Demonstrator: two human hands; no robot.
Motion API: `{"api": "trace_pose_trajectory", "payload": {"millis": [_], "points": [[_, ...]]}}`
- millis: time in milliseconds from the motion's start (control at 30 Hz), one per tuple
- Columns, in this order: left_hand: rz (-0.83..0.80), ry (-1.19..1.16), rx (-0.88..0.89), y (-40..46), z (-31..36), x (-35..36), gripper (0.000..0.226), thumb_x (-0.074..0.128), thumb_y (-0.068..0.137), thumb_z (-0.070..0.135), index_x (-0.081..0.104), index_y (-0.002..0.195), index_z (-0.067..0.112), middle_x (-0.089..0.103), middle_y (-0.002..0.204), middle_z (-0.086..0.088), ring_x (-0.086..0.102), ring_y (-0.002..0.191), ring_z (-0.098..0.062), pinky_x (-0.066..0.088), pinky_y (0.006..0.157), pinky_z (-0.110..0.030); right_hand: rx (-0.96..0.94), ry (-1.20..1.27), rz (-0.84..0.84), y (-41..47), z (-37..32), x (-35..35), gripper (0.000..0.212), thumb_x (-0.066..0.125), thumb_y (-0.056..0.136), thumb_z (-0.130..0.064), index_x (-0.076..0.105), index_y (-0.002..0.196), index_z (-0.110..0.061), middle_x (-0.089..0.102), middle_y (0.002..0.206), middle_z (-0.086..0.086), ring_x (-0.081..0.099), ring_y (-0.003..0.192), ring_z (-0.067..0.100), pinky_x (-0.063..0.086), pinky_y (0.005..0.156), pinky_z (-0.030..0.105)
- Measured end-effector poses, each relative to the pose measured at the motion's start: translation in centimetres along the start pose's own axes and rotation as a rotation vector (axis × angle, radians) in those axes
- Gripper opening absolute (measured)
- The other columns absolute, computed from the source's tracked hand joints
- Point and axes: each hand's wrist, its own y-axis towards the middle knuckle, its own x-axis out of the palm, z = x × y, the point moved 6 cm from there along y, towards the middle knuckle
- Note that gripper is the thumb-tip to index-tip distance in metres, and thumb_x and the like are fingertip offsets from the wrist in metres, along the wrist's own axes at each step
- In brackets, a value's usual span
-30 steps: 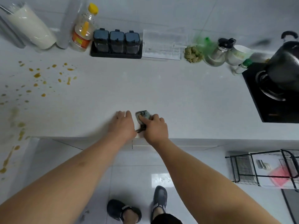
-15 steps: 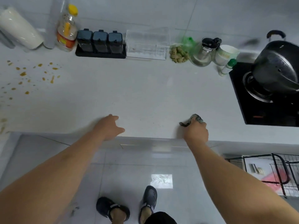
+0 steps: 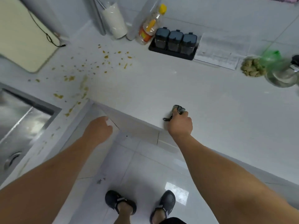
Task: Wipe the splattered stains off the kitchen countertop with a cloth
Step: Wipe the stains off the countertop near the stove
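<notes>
White worktop (image 3: 161, 88) carries stains (image 3: 90, 67) at ten o'clock; your right hand (image 3: 180, 125) clutches the cloth (image 3: 178, 109) (left hand (image 3: 98, 128) loose, holding nothing).

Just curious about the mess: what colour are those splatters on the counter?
The stains are yellowish-brown, scattered over the white countertop; the head view shows them.

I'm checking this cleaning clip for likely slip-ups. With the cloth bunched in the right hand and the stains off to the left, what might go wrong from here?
1. The cloth is wadded small in the right hand, so it may smear the yellow stains rather than lift them.
2. Splatter lies close to the oil bottle; a wide sweep might knock it over.
3. Drips run along the sink edge and are easily missed.
</notes>
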Motion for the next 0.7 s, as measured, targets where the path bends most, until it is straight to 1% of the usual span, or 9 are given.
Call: {"api": "trace_pose_trajectory", "payload": {"millis": [67,167,267,400,500,533,567,633,700], "points": [[0.010,-0.019,-0.043,-0.3,-3.1,-1.2,0.058,0.054,0.103,0.032,0.040,0.157,0.017,0.056,0.148,-0.012,0.053,0.134,-0.032,0.044,0.105,-0.036,-0.049,-0.015,0.005,0.5,-3.6,0.7,0.057,0.046,0.090,-0.016,0.040,0.146,-0.024,0.043,0.131,0.015,0.050,0.103,0.037,0.042,0.074,0.036],[0.026,-0.054,-0.082,-0.6,-7.2,-2.4,0.060,0.053,0.104,0.031,0.037,0.159,0.014,0.049,0.156,-0.012,0.048,0.140,-0.031,0.039,0.112,-0.037,-0.120,-0.039,0.020,1.2,-8.3,1.6,0.056,0.050,0.092,-0.022,0.040,0.147,-0.026,0.043,0.134,0.015,0.049,0.106,0.038,0.046,0.082,0.037],[0.076,-0.087,-0.146,-0.5,-12.6,-4.4,0.060,0.055,0.102,0.030,0.041,0.157,0.013,0.047,0.157,-0.011,0.046,0.142,-0.031,0.036,0.116,-0.040,-0.189,-0.049,-0.010,1.5,-15.1,3.2,0.056,0.052,0.092,-0.028,0.039,0.147,-0.029,0.041,0.137,0.015,0.047,0.108,0.039,0.048,0.089,0.040],[0.131,-0.080,-0.137,0.0,-17.0,-6.8,0.049,0.064,0.095,0.033,0.057,0.137,0.011,0.064,0.134,-0.010,0.059,0.124,-0.030,0.048,0.101,-0.037,-0.273,-0.060,-0.022,1.5,-22.5,5.0,0.058,0.049,0.091,-0.021,0.042,0.147,-0.030,0.041,0.137,0.015,0.047,0.109,0.039,0.048,0.092,0.042],[0.190,-0.030,-0.166,0.1,-19.9,-8.9,0.048,0.073,0.081,0.046,0.060,0.114,0.014,0.063,0.112,-0.006,0.062,0.106,-0.028,0.053,0.084,-0.038,-0.302,-0.079,-0.027,1.7,-27.1,6.3,0.058,0.045,0.091,-0.018,0.043,0.147,-0.031,0.040,0.136,0.014,0.046,0.110,0.039,0.047,0.093,0.042],[0.197,-0.010,-0.199,0.1,-21.3,-9.5,0.052,0.075,0.076,0.050,0.059,0.110,0.014,0.062,0.110,-0.006,0.060,0.103,-0.028,0.053,0.083,-0.038,-0.317,-0.088,-0.037,1.6,-28.8,6.9,0.059,0.044,0.091,-0.017,0.042,0.148,-0.032,0.040,0.137,0.013,0.046,0.111,0.038,0.046,0.095,0.042],[0.182,0.021,-0.232,0.1,-22.4,-9.9,0.061,0.078,0.072,0.055,0.058,0.112,0.014,0.060,0.113,-0.007,0.059,0.106,-0.029,0.053,0.085,-0.040,-0.331,-0.090,-0.043,1.7,-30.0,7.3,0.059,0.043,0.092,-0.017,0.042,0.149,-0.032,0.040,0.139,0.013,0.046,0.112,0.038,0.046,0.097,0.042],[0.105,0.070,-0.292,0.2,-24.4,-9.9,0.083,0.084,0.066,0.064,0.054,0.126,0.013,0.058,0.123,-0.009,0.056,0.117,-0.032,0.050,0.093,-0.045,-0.365,-0.086,-0.055,1.8,-32.3,7.9,0.059,0.041,0.094,-0.018,0.041,0.151,-0.034,0.039,0.143,0.012,0.045,0.115,0.039,0.043,0.101,0.042],[0.047,0.057,-0.313,0.4,-26.0,-9.5,0.095,0.087,0.065,0.065,0.049,0.135,0.014,0.055,0.131,-0.010,0.054,0.124,-0.033,0.047,0.098,-0.046,-0.422,-0.101,-0.069,1.9,-34.5,8.6,0.058,0.041,0.096,-0.019,0.040,0.152,-0.035,0.039,0.144,0.012,0.045,0.116,0.039,0.042,0.103,0.042]]}}
